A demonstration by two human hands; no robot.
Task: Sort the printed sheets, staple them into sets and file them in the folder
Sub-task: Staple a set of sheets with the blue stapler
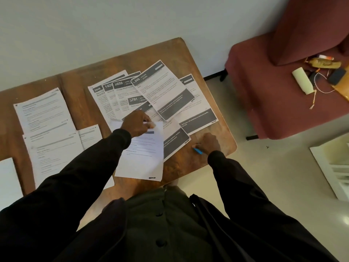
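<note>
Between your left hand's (138, 124) thumb and fingers, the top edge of a printed sheet (143, 157) was pinched, and fanned sheets (162, 87) lay just beyond. Your right hand (209, 142), resting on the table (181, 167), was curled around a small blue object (198, 150).

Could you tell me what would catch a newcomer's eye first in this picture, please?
First, the fan of printed sheets with dark bands, spread across the middle of the wooden table. Then the left hand pinching a white sheet by its top edge, while the right hand grips a small blue thing near the table's right edge.
</note>
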